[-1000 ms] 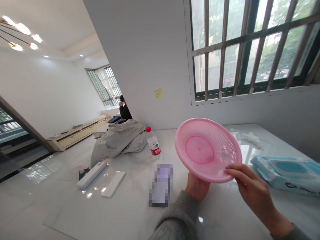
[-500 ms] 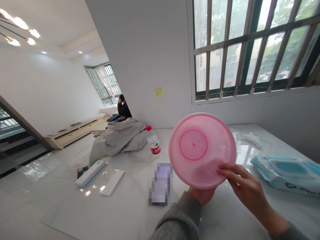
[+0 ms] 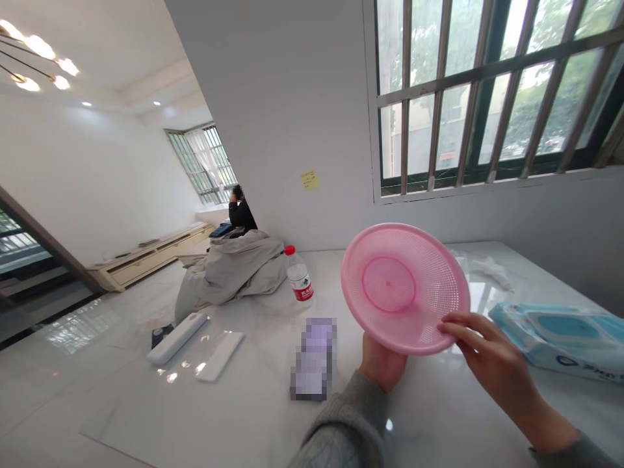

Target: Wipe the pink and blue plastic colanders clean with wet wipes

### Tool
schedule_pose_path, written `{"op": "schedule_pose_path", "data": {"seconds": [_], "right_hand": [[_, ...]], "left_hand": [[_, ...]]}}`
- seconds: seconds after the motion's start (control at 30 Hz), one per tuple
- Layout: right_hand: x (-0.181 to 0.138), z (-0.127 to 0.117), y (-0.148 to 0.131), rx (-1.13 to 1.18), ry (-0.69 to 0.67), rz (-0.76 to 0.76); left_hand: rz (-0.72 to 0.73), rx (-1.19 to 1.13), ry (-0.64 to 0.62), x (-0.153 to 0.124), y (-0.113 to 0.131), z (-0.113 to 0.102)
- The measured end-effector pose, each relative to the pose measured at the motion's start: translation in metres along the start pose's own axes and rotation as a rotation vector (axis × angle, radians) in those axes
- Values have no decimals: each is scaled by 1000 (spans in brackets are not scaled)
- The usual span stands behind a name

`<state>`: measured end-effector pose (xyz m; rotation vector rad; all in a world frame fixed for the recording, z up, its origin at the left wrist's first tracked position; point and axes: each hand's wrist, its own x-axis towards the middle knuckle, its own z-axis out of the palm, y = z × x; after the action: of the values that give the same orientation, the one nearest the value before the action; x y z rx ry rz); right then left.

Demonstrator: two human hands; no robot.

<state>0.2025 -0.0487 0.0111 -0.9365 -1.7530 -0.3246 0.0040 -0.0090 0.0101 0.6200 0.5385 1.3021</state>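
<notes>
Left hand (image 3: 383,363) low, fingers hidden; right hand (image 3: 497,364) extended, fingers (image 3: 463,327) slightly curled, grip unclear.

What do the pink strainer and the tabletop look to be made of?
The pink perforated strainer looks like moulded plastic: slightly glossy, translucent, with evenly punched holes. The tabletop seems polished white stone or laminate, given its faint veining and mirror-like reflections; the look leaves that open.

Pink plastic basket (image 3: 404,289): tilted further back than half a second ago, round face narrower again, close to its slant of a second ago.
Right hand (image 3: 492,357): slid off the basket's inner face, fingers now only at the lower right rim.
Left hand (image 3: 383,363): risen slightly, rim's underside resting higher on it.
</notes>
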Motion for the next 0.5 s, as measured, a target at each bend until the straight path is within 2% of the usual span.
{"op": "schedule_pose_path", "data": {"seconds": [0.07,0.2,0.37,0.43,0.5], "right_hand": [[-1,-4,6,-43,13,34],[-3,-8,15,-154,48,87],[-5,-6,15,-268,24,72],[-6,-4,12,-294,-3,65],[-6,-3,10,-296,-30,53]], "left_hand": [[-64,-135,-57,5,4,-4],[-117,-274,16,10,9,-12],[-25,-262,-36,8,5,-8],[25,-244,-2,9,3,-6],[74,-244,83,12,4,-6]]}}
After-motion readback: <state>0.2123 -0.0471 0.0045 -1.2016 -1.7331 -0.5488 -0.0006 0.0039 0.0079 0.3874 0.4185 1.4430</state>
